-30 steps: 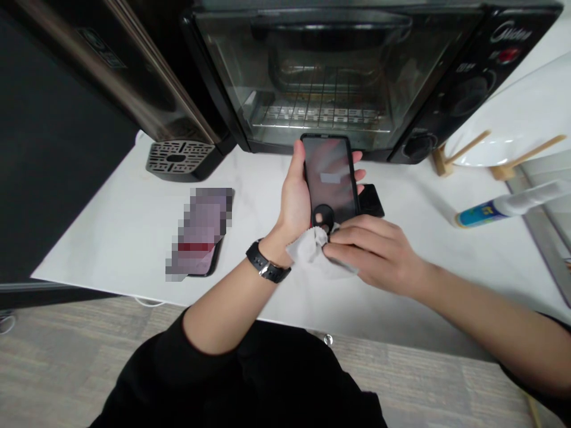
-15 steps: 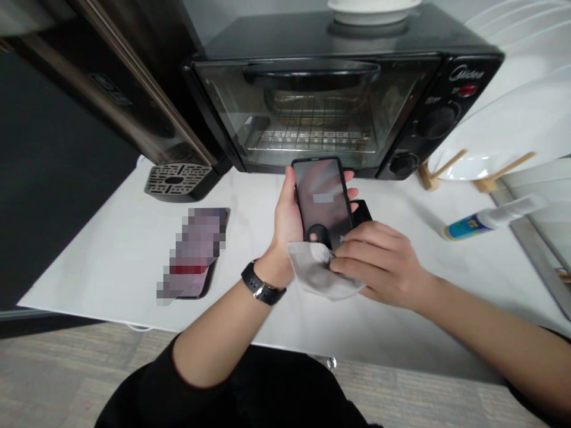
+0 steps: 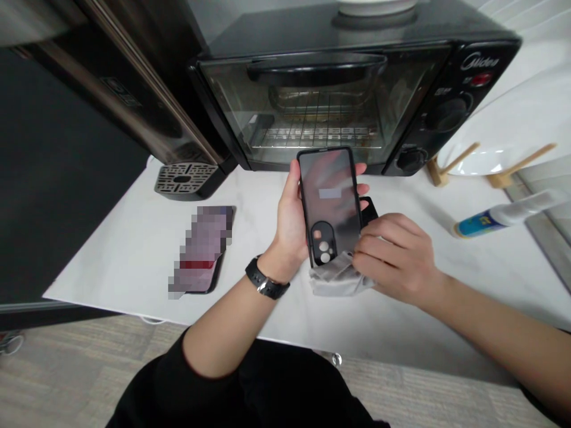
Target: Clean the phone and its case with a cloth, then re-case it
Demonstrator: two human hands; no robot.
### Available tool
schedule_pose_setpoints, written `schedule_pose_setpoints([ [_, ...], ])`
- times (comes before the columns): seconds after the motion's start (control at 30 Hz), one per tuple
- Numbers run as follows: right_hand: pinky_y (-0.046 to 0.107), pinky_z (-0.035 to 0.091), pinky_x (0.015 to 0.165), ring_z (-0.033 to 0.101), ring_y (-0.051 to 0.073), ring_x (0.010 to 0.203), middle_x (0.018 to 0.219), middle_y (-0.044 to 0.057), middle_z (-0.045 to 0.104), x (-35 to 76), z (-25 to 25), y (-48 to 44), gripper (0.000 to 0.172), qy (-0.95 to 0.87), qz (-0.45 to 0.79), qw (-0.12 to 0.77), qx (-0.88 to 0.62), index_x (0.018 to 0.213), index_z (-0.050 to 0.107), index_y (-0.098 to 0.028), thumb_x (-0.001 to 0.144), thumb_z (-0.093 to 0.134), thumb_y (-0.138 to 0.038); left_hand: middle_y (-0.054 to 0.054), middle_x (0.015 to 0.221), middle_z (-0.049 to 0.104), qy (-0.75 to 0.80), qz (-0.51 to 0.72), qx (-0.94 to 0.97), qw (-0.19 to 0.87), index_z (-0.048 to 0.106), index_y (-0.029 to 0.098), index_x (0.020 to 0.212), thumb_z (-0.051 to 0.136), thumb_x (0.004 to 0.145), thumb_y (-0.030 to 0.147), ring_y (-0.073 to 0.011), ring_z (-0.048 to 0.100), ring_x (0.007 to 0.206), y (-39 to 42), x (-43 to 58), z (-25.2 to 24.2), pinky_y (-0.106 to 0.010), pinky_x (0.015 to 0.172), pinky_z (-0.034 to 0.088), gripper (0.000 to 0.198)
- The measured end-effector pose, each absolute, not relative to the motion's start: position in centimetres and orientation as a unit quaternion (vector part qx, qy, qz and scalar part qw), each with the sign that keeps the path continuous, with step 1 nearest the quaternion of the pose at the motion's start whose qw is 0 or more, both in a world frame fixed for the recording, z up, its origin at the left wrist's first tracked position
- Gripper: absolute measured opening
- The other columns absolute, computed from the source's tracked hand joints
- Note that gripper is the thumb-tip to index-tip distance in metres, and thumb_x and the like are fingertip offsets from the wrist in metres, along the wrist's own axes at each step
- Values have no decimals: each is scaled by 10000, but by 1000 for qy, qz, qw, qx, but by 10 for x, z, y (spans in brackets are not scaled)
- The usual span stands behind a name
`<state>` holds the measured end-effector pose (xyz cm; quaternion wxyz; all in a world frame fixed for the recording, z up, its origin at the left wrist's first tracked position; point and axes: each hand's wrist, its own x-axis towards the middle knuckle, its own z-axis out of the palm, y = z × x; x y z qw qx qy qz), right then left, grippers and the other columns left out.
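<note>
My left hand [image 3: 292, 223] is wrapped round a phone case [image 3: 332, 178] with a dark translucent back and a black rim. Its camera cutout panel faces up near the lower end. Whether a phone sits inside the case, I cannot tell. A grey cloth [image 3: 339, 279] is pinched in my right hand [image 3: 397, 258] and touches the bottom edge of the case. Partly hidden behind my right hand is a small black object [image 3: 368, 211] on the counter. Another phone [image 3: 205, 249], its screen blurred out, lies to the left of my left wrist.
A black toaster oven [image 3: 321, 71] stands at the back of the white counter [image 3: 116, 261], with a white dish [image 3: 377, 6] on top. A dispenser with a drip tray [image 3: 185, 178] is at the left. On the right are a spray bottle [image 3: 486, 223] and a plate in a wooden rack [image 3: 502, 178].
The cloth has slid down off the camera panel, which now shows fully, and is more bunched. My right hand keeps its pinch, and the view has shifted slightly.
</note>
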<state>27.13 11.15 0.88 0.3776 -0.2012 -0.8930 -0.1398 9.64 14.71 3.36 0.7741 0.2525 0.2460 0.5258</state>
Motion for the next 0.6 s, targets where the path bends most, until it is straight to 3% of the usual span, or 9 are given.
schedule_pose_setpoints([
  [0.27,386,530,822,645,200,877,865,34,767,266,2,112,175,-897,-54,401,-177,948,702,-189,1064,575,-152,-82,1253,783,230,520,223,792,601,250,1480,251,1108,656,-240,779,1009,148,95,33,-376,859,650,652],
  [0.43,388,531,1086,674,180,998,987,17,798,260,1,107,301,-906,0,391,-162,1057,719,-208,1098,435,-114,-83,1316,766,244,524,239,780,596,242,1495,249,1105,668,-248,770,1093,147,97,31,-357,880,645,674],
  [0.53,429,482,1197,674,186,1090,1054,16,798,261,1,104,335,-908,22,379,-178,1120,721,-226,1035,447,-52,-62,1297,771,252,535,249,767,615,255,1477,245,1103,672,-260,757,1151,147,98,30,-370,900,651,671],
  [0.6,486,451,1235,649,215,1227,1216,52,775,263,1,103,396,-907,34,375,-190,1184,716,-235,969,453,-31,-61,1282,774,248,540,239,768,600,265,1500,248,1102,673,-278,748,1182,148,98,31,-397,918,651,670],
])
